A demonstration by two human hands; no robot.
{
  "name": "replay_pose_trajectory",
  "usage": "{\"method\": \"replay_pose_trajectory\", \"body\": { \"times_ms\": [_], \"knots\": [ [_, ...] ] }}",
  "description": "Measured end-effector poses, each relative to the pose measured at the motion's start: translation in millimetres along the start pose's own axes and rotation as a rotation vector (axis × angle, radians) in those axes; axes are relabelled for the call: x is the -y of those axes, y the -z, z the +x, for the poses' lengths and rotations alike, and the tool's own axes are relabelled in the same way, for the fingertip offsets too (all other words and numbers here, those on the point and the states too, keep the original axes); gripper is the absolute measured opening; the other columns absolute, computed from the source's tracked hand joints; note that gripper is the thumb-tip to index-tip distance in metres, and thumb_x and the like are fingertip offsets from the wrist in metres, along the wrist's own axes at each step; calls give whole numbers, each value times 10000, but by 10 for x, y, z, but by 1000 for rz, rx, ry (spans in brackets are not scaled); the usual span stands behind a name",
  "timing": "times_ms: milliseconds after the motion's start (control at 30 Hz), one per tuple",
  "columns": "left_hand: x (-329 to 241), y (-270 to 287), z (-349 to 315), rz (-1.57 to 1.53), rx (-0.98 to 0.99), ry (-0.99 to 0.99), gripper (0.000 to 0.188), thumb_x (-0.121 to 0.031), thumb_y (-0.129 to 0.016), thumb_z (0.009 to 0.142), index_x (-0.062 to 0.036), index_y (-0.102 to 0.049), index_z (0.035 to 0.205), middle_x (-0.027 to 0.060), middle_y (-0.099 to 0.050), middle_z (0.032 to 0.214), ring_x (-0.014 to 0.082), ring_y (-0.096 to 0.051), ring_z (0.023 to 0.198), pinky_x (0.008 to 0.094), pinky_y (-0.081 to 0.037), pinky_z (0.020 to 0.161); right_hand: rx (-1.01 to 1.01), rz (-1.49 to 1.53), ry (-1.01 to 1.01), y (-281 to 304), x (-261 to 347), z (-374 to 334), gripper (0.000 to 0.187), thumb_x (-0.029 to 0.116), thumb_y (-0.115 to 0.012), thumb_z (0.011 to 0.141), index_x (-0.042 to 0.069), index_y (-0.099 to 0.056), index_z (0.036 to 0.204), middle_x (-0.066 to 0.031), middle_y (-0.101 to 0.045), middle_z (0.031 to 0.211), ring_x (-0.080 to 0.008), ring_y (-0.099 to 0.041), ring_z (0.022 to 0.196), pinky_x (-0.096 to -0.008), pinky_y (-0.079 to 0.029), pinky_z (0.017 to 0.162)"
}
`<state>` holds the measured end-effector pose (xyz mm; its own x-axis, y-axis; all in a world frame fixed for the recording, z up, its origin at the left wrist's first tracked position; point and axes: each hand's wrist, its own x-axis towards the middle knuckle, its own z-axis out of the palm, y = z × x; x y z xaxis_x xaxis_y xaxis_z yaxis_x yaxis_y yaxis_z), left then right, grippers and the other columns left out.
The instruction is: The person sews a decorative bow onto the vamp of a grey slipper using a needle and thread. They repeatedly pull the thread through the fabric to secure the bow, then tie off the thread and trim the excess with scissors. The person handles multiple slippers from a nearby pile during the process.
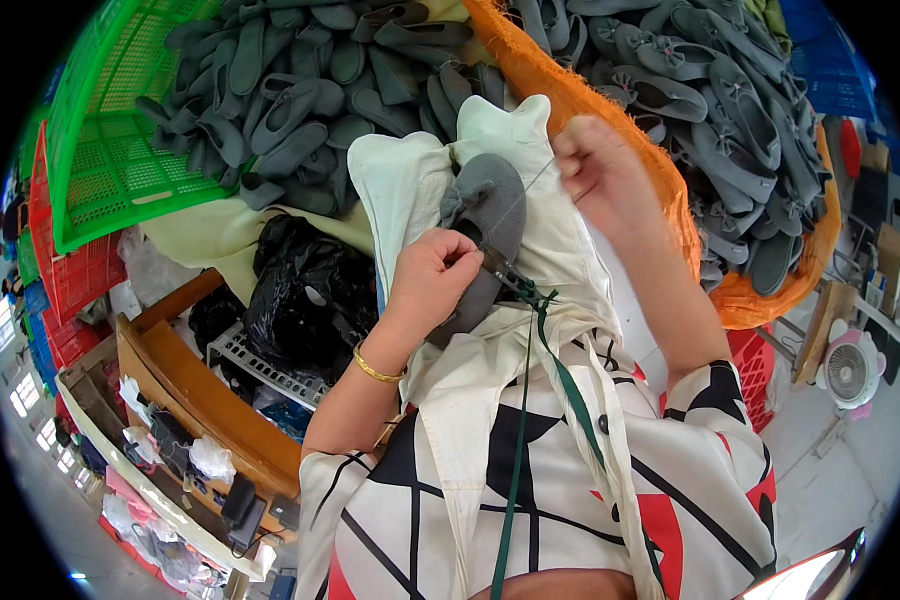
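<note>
Frame centre: left hand (432, 275) grip closed on grey shoe (490, 215) and snips (507, 272), right hand (595, 160) pinching taut thread (530, 185) upper right.

The scene is bright and evenly lit, with soft light that seems to come from above. Shadows are weak; only the black plastic bag (305, 290) stays dark with small shiny spots. The right hand (598, 165) is blurred by motion, while the left hand (428, 280) and the grey shoe (490, 205) are sharp. The fisheye lens bends the green crate (110, 150) strongly near the rim, and a black border surrounds the round picture. The windows (15, 400) at the left edge are overexposed.
</note>
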<state>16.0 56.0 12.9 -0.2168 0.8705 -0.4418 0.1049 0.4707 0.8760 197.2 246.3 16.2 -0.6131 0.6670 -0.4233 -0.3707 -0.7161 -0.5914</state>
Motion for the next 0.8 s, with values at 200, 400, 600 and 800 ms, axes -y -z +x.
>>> {"method": "replay_pose_trajectory", "body": {
  "times_ms": [200,400,600,800],
  "knots": [
    [203,-84,17,-387,48,216,134,-150,-669,933,-21,-649,960,-31,-601,865,50,-527,740,220,-443,649,-68,120,262,254,583,-80,51,133,-586,986,85,-572,995,-11,-519,835,-138,-494,757,-255,-435,628],
    [94,-259,96,-935,101,335,199,-234,-622,991,-63,-610,1091,8,-653,1022,102,-609,909,260,-492,838,-191,-837,407,285,81,19,205,216,-665,963,49,-629,1076,-38,-584,907,-166,-577,801,-300,-501,712],
    [-206,-309,-62,-941,-26,164,248,-310,-582,1020,-74,-654,995,8,-656,969,99,-610,866,257,-490,829,7,-1302,653,-115,-555,-22,434,219,-759,855,5,-586,1190,-165,-595,1024,-289,-606,928,-350,-504,816],
    [-261,-68,-187,-731,-91,76,240,-266,-661,984,-35,-683,923,-6,-662,875,53,-574,787,223,-471,728,70,-1298,630,-436,-574,-517,529,158,-776,798,21,-536,1249,-155,-562,1041,-291,-589,932,-363,-500,833]
  ]
}}
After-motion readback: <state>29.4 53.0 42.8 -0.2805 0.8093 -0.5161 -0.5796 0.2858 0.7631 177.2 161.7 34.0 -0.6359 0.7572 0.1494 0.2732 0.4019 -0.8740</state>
